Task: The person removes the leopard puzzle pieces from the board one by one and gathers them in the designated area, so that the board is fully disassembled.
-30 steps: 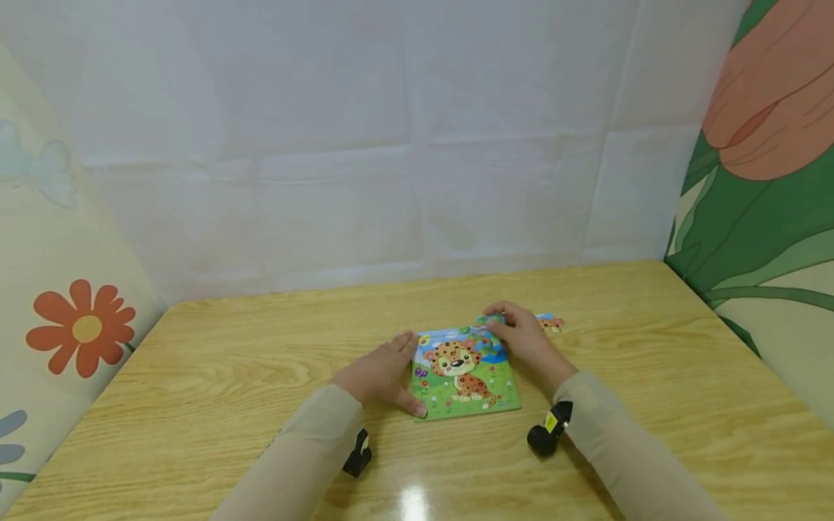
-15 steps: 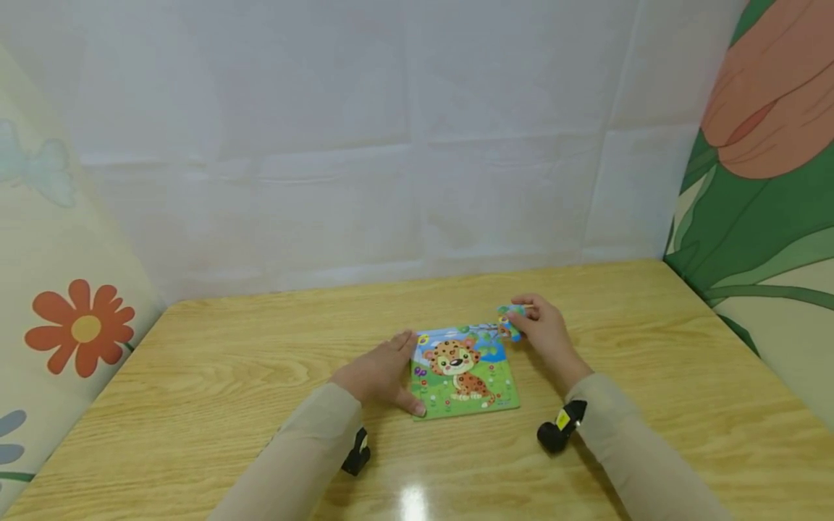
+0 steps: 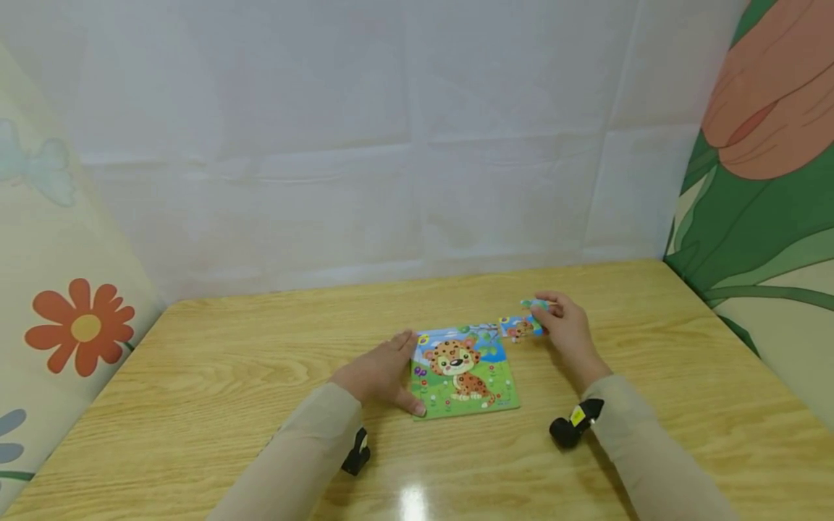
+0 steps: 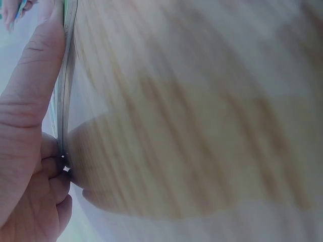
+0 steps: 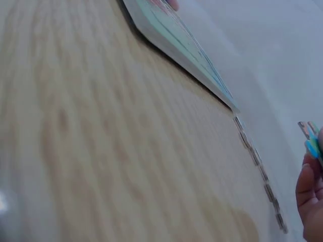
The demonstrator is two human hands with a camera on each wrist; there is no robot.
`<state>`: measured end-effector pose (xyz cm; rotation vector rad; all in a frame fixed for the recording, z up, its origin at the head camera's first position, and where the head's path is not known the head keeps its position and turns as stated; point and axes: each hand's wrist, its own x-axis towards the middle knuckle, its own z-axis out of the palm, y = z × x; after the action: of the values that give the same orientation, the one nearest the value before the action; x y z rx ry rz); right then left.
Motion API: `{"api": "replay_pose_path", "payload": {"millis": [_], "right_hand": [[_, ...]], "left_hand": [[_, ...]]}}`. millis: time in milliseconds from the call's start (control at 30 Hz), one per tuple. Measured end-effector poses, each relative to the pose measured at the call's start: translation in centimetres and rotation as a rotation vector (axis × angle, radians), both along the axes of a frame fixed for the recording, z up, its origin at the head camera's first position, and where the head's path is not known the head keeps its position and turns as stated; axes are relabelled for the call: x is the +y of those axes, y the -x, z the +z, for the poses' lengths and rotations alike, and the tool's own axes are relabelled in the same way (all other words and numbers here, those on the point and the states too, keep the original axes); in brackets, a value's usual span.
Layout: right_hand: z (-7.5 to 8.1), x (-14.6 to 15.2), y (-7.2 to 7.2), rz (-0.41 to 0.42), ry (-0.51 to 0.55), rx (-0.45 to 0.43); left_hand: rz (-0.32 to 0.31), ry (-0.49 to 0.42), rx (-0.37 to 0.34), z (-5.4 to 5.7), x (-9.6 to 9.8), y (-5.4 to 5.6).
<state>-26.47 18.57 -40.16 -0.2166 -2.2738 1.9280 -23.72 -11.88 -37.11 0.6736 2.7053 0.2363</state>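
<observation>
A square jigsaw puzzle board (image 3: 469, 391) with a leopard cub picture lies flat on the table. My left hand (image 3: 381, 369) holds its left side, thumb at the near corner and fingers towards the far corner. In the left wrist view the thumb (image 4: 30, 91) lies along the board's edge, with the other fingers (image 4: 55, 181) bent beyond it. To the right of the board, my right hand (image 3: 570, 333) pinches a small blue-green puzzle piece (image 3: 536, 305) above the table. Below that piece lie joined puzzle pieces (image 3: 516, 329), close to the board's far right corner.
The wooden table (image 3: 247, 362) reaches back to a white cloth backdrop (image 3: 326, 181). Painted flower panels (image 3: 769, 239) flank both sides. In the right wrist view a row of pieces (image 5: 260, 166) runs out from the board's corner.
My right hand has moved right from the board's far right corner, carrying the puzzle piece. The flat pieces beside the board are now uncovered. The left hand and board stay put.
</observation>
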Motion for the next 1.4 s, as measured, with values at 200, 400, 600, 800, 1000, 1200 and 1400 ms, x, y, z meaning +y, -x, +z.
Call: {"api": "replay_pose_path", "payload": {"millis": [200, 400, 600, 800, 1000, 1200, 1400], "right_hand": [[-0.2, 1.3, -0.1, -0.044, -0.079, 0.017], [-0.3, 2.3, -0.2, -0.082, -0.145, 0.012], [-0.3, 3.1, -0.1, -0.135, -0.084, -0.004], [-0.4, 3.9, -0.1, -0.174, -0.053, -0.002], [-0.5, 4.5, -0.2, -0.213, -0.160, 0.012], [-0.5, 4.8, -0.2, -0.223, -0.233, -0.016], [-0.5, 4.9, -0.1, -0.214, -0.322, -0.028]], "left_hand": [[0.000, 0.006, 0.003, -0.1, 0.0, 0.1], [0.000, 0.011, 0.006, -0.2, 0.0, 0.2], [-0.007, 0.009, 0.011, -0.3, -0.1, 0.2], [-0.009, 0.009, 0.015, -0.3, -0.1, 0.2], [-0.010, 0.011, 0.009, -0.4, -0.1, 0.3], [-0.029, 0.016, 0.027, -0.2, 0.0, 0.2], [-0.038, 0.018, 0.038, 0.0, 0.0, 0.1]]}}
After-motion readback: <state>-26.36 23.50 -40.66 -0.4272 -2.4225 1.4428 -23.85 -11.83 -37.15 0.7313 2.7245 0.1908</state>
